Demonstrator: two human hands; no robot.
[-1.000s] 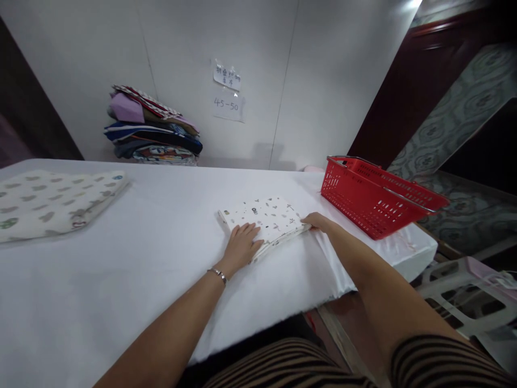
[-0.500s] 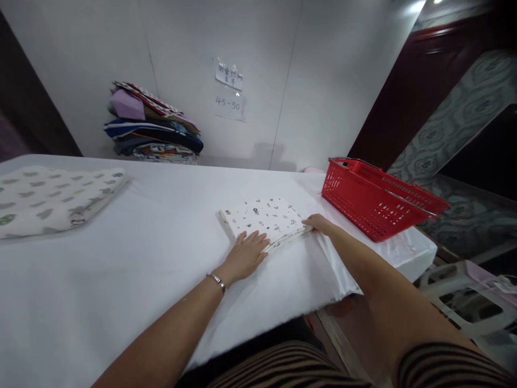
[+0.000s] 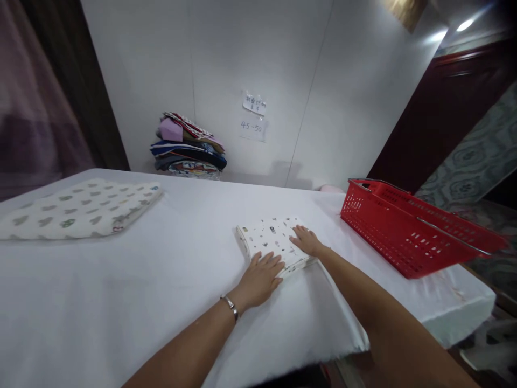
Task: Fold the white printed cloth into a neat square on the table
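Observation:
A small folded white cloth (image 3: 264,235) with a scattered dark print lies flat on the white-covered table (image 3: 181,291), right of the middle. My left hand (image 3: 260,277), below a silver bracelet on the wrist, rests with fingers spread on the cloth's near left part. On its right part lies my right hand (image 3: 306,240), palm down, fingers apart. Neither hand grips anything. The cloth's layers show along its near edge.
A larger folded cloth (image 3: 89,207) with grey shapes lies at the left. Stacked folded fabrics (image 3: 189,148) stand against the back wall (image 3: 258,48), beside paper signs (image 3: 253,128). The red basket (image 3: 404,231) sits at the right, near the table's end.
My right hand has let go of the cloth's right edge and now lies flat on top. My left hand stays on the cloth. The camera view has shifted, so everything sits lower and further right.

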